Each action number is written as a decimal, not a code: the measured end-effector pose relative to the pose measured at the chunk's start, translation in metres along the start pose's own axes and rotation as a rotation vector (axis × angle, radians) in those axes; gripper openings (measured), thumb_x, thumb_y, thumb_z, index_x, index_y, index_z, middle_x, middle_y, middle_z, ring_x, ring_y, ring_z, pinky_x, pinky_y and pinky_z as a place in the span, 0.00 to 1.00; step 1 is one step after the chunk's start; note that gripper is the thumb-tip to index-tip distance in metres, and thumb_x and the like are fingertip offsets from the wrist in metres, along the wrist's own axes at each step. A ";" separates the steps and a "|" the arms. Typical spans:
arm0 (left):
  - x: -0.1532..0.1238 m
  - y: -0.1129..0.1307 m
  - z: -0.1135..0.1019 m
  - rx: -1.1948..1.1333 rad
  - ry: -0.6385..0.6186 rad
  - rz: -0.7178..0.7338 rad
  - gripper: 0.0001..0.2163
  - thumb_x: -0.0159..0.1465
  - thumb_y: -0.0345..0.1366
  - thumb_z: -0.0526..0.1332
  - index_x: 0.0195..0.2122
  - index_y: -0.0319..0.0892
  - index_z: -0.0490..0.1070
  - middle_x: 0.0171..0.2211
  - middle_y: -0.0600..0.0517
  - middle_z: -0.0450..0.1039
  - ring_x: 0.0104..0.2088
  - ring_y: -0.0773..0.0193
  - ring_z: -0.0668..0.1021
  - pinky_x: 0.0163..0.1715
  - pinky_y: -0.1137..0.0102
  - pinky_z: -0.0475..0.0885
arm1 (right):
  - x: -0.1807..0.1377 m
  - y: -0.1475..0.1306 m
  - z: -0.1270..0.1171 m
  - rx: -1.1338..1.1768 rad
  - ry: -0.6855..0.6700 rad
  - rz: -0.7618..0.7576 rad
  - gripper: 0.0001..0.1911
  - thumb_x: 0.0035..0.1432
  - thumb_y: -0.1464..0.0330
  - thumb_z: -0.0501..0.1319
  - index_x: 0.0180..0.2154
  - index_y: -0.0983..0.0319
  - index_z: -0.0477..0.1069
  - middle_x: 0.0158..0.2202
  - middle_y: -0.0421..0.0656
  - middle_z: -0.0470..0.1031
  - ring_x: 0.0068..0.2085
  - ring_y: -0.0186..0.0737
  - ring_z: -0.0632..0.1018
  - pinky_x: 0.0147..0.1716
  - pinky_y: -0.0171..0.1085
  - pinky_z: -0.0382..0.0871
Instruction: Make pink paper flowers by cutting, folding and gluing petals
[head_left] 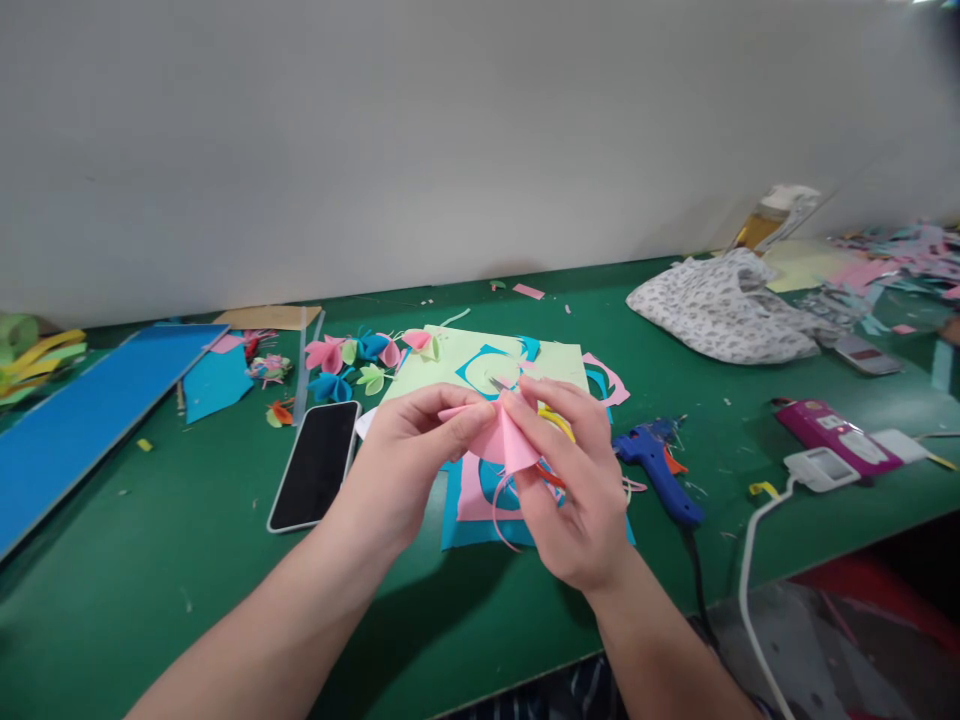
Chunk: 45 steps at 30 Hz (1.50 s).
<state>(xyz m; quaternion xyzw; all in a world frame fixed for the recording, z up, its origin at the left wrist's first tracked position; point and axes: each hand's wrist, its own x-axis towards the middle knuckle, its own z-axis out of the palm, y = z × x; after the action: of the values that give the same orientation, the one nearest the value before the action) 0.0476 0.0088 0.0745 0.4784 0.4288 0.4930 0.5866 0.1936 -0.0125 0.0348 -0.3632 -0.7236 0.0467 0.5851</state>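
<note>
A long, flat blue board [112,410] slants across the left end of the green bench [172,560]. Folded paper flowers [330,387] with curved pink, blue and pale green petals cluster toward the back edge, and a dark-screened phone [315,465] lies in front of them. The left hand [405,450] has thumb and fingertips closed on smooth pink paper [491,445], bent into a cone-like fold above the bench's middle; the right hand [581,480] grips its right side. Beneath, both hands partly hide cut pale green, blue and pink sheets [412,375]. Behind the back edge stands a plain grey wall [450,150]. Near the right hand lies a blue glue gun [660,475], its cord crossing the front edge. Farther right, a crumpled, patterned cloth [727,305] lies toward the back edge.
</note>
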 end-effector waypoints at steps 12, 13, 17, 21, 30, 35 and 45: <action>0.005 -0.005 -0.003 -0.262 -0.091 -0.283 0.08 0.54 0.37 0.67 0.25 0.39 0.71 0.22 0.57 0.66 0.24 0.74 0.70 0.25 0.79 0.67 | 0.000 -0.002 0.007 -0.042 -0.011 -0.102 0.30 0.53 0.70 0.57 0.58 0.66 0.57 0.54 0.52 0.70 0.60 0.55 0.64 0.53 0.57 0.65; 0.005 -0.006 -0.003 -0.282 -0.104 -0.297 0.07 0.54 0.36 0.66 0.25 0.40 0.71 0.23 0.57 0.66 0.24 0.74 0.70 0.25 0.79 0.67 | 0.000 -0.002 0.007 -0.032 -0.017 -0.100 0.30 0.53 0.70 0.57 0.58 0.66 0.57 0.54 0.52 0.69 0.60 0.55 0.64 0.54 0.57 0.64; 0.006 -0.010 -0.004 -0.310 -0.124 -0.342 0.05 0.56 0.35 0.65 0.29 0.40 0.72 0.28 0.55 0.70 0.29 0.71 0.73 0.30 0.76 0.70 | 0.001 -0.003 0.004 0.027 -0.049 -0.085 0.26 0.53 0.71 0.55 0.55 0.69 0.63 0.54 0.53 0.69 0.60 0.53 0.63 0.56 0.56 0.62; 0.004 -0.011 -0.004 -0.323 -0.103 -0.379 0.05 0.55 0.36 0.65 0.29 0.40 0.72 0.28 0.55 0.70 0.29 0.71 0.73 0.28 0.77 0.70 | 0.002 -0.003 0.002 0.068 -0.051 -0.075 0.24 0.55 0.71 0.53 0.53 0.71 0.65 0.53 0.55 0.70 0.60 0.52 0.64 0.56 0.54 0.62; 0.003 -0.010 -0.002 -0.329 -0.101 -0.391 0.06 0.56 0.36 0.64 0.32 0.40 0.73 0.29 0.53 0.71 0.30 0.69 0.74 0.30 0.74 0.70 | -0.002 -0.002 0.007 0.036 -0.005 -0.105 0.23 0.56 0.67 0.55 0.51 0.72 0.67 0.51 0.56 0.72 0.57 0.55 0.67 0.53 0.54 0.65; 0.006 -0.012 -0.004 -0.277 -0.133 -0.253 0.06 0.56 0.37 0.65 0.27 0.40 0.72 0.25 0.56 0.69 0.27 0.72 0.72 0.29 0.76 0.69 | 0.001 -0.003 0.005 0.062 0.008 -0.093 0.21 0.58 0.65 0.54 0.50 0.70 0.67 0.50 0.55 0.73 0.57 0.55 0.68 0.53 0.55 0.65; 0.001 -0.003 0.000 -0.058 -0.061 -0.089 0.07 0.54 0.37 0.66 0.23 0.40 0.72 0.21 0.57 0.69 0.24 0.73 0.70 0.27 0.77 0.66 | 0.002 -0.003 0.002 0.130 0.068 -0.119 0.18 0.59 0.62 0.53 0.46 0.66 0.69 0.44 0.51 0.75 0.51 0.50 0.73 0.50 0.54 0.68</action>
<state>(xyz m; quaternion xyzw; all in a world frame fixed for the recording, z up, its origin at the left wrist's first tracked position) 0.0482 0.0095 0.0710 0.4565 0.4168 0.4639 0.6345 0.1906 -0.0128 0.0375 -0.2821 -0.7191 0.0462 0.6334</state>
